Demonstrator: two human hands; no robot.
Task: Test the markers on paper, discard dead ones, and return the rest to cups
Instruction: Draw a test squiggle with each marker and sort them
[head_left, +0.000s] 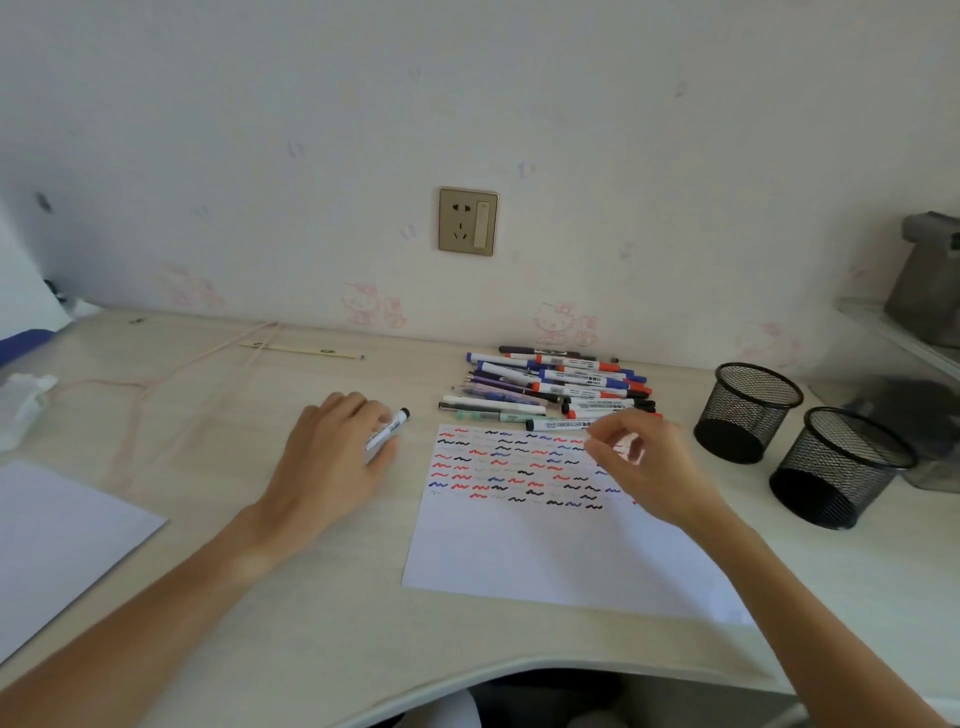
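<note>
A white sheet (519, 551) covered with red, blue and black squiggles lies in the middle of the desk. Behind it is a pile of several markers and pens (561, 384). My left hand (332, 457) rests on the desk left of the sheet and grips a white marker with a black cap (389, 426). My right hand (644, 462) hovers over the sheet's top right corner, fingers curled, pinching the right end of a black-capped marker (558, 424) that lies along the sheet's top edge. Two black mesh cups (748, 410) (836, 467) stand empty at the right.
A second white sheet (62, 530) lies at the near left, with crumpled tissue (21, 405) and a pink cord (156, 384) behind it. A thin wooden stick (306, 352) lies near the wall. Grey items (924, 291) sit on a shelf at the far right.
</note>
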